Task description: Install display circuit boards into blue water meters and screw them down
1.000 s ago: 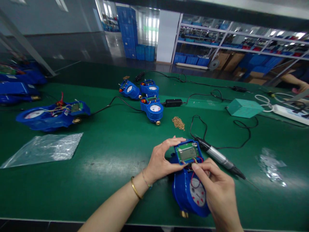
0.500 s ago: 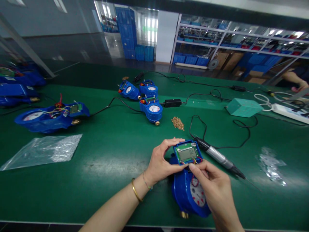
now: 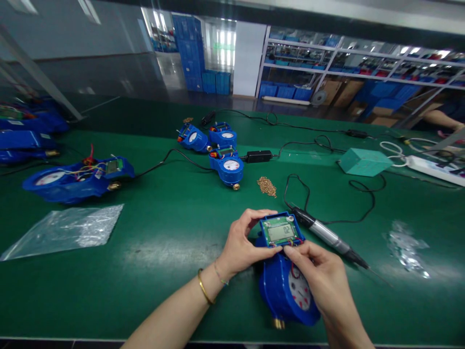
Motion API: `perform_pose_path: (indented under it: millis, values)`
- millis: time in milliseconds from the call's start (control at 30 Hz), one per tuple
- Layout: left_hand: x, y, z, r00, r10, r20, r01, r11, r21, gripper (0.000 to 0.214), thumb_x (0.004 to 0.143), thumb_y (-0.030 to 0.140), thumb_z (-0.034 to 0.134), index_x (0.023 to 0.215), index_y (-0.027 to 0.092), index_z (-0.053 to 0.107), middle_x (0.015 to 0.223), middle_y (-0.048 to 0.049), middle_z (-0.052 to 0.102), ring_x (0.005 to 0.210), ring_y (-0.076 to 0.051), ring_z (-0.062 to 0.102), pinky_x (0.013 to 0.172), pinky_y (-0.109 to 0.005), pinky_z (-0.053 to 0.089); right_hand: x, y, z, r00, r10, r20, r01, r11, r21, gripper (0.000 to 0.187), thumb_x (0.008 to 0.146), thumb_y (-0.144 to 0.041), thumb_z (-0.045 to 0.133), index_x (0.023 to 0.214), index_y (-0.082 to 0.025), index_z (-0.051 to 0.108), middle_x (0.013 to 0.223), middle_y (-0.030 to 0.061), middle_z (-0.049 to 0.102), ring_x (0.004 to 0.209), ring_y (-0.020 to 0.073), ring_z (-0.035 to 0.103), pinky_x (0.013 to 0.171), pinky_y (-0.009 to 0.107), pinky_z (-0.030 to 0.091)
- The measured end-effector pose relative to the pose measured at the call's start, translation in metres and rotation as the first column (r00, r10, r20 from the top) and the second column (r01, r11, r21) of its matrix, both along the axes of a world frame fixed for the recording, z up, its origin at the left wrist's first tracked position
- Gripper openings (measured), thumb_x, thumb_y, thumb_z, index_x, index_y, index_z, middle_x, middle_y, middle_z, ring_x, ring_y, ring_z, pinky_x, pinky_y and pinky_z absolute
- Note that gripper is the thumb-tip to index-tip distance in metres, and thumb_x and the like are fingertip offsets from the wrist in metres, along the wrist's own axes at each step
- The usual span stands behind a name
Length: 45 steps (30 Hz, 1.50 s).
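Observation:
A blue water meter (image 3: 275,291) with a white dial and brass fitting sits on the green bench at the lower middle. Its tilted-up top box holds a green circuit board with a display (image 3: 282,232) reading what looks like 0.2. My left hand (image 3: 244,241) grips that box from the left, thumb along the lower edge and fingers over the top. The fingers of my right hand (image 3: 319,269) pinch the box's lower right edge beside thin red and yellow wires; part of the dial is hidden behind this hand.
An electric screwdriver (image 3: 326,236) lies to the right, near a pile of small brass screws (image 3: 267,186). More blue meters (image 3: 228,167) stand farther back and at left. There are also a plastic bag (image 3: 65,228), a teal box (image 3: 364,162) and a power strip (image 3: 434,169). A co-worker's arm shows at far right.
The display digits look clearer and darker now. Both hands keep their hold on the meter's box with hardly any movement; the view has shifted slightly.

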<state>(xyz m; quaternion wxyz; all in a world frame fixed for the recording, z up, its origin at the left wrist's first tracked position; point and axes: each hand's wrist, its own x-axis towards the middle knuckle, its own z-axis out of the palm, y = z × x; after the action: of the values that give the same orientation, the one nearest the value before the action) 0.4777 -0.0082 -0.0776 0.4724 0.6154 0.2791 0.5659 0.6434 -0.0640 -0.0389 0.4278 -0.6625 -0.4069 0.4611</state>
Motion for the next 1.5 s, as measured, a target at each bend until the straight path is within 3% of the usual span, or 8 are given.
perform_pose_path:
  millis: [167, 467, 733, 967, 1200, 1500]
  values:
    - [0.001, 0.0, 0.001, 0.999, -0.006, 0.038, 0.008, 0.999, -0.032, 0.058, 0.064, 0.016, 0.088, 0.112, 0.022, 0.054, 0.124, -0.0098, 0.067, 0.12, -0.025, 0.063, 0.105, -0.043, 0.048, 0.001, 0.001, -0.002, 0.999, -0.027, -0.021, 0.026, 0.999, -0.029, 0.048, 0.055, -0.061, 0.08, 0.056, -0.015, 0.065, 0.055, 0.0026, 0.057, 0.053, 0.0133, 0.046, 0.052, 0.026, 0.035]
    - [0.003, -0.001, 0.0, 0.995, -0.026, 0.093, 0.036, 0.994, -0.104, 0.059, 0.063, 0.014, 0.088, 0.111, 0.021, 0.055, 0.124, -0.0101, 0.066, 0.12, -0.025, 0.063, 0.106, -0.042, 0.047, 0.012, 0.001, -0.011, 0.995, 0.074, -0.064, -0.072, 0.997, 0.037, 0.048, 0.065, -0.059, 0.079, 0.056, -0.015, 0.063, 0.055, 0.0018, 0.056, 0.055, 0.0123, 0.045, 0.052, 0.024, 0.035]
    - [0.005, -0.003, 0.0, 0.986, -0.048, 0.161, 0.079, 0.978, -0.192, 0.057, 0.062, 0.013, 0.088, 0.109, 0.021, 0.057, 0.125, -0.0084, 0.066, 0.118, -0.022, 0.063, 0.104, -0.037, 0.048, 0.002, 0.003, -0.004, 1.0, 0.003, -0.01, -0.003, 1.0, -0.023, 0.045, 0.057, -0.058, 0.078, 0.058, -0.014, 0.069, 0.056, 0.0041, 0.059, 0.055, 0.0151, 0.047, 0.054, 0.028, 0.036]
    - [0.011, -0.004, -0.001, 0.963, -0.05, 0.265, 0.132, 0.944, -0.303, 0.057, 0.06, 0.014, 0.089, 0.105, 0.02, 0.056, 0.12, -0.0069, 0.067, 0.11, -0.02, 0.065, 0.098, -0.033, 0.049, -0.001, 0.005, -0.006, 0.999, -0.037, 0.011, 0.037, 0.999, 0.037, 0.042, 0.057, -0.054, 0.078, 0.053, -0.015, 0.065, 0.051, 0.0011, 0.055, 0.051, 0.012, 0.043, 0.051, 0.026, 0.032]
    - [0.014, -0.003, 0.0, 0.94, -0.026, 0.34, 0.159, 0.916, -0.369, 0.055, 0.058, 0.015, 0.089, 0.1, 0.02, 0.054, 0.109, -0.0032, 0.067, 0.102, -0.016, 0.066, 0.093, -0.029, 0.051, 0.006, 0.002, -0.016, 0.991, 0.026, -0.131, -0.016, 0.997, 0.079, 0.036, 0.062, -0.048, 0.082, 0.078, -0.017, 0.079, 0.082, 0.0078, 0.074, 0.07, 0.0204, 0.061, 0.063, 0.03, 0.046]
    - [0.013, -0.004, 0.002, 0.943, -0.037, 0.331, 0.164, 0.917, -0.363, 0.055, 0.058, 0.018, 0.09, 0.1, 0.02, 0.054, 0.11, -0.0034, 0.067, 0.105, -0.018, 0.065, 0.095, -0.031, 0.051, 0.013, 0.003, -0.004, 0.946, 0.088, -0.313, -0.081, 0.996, 0.035, 0.031, 0.058, -0.042, 0.089, 0.073, -0.018, 0.077, 0.079, 0.0072, 0.074, 0.066, 0.0172, 0.061, 0.063, 0.028, 0.047]
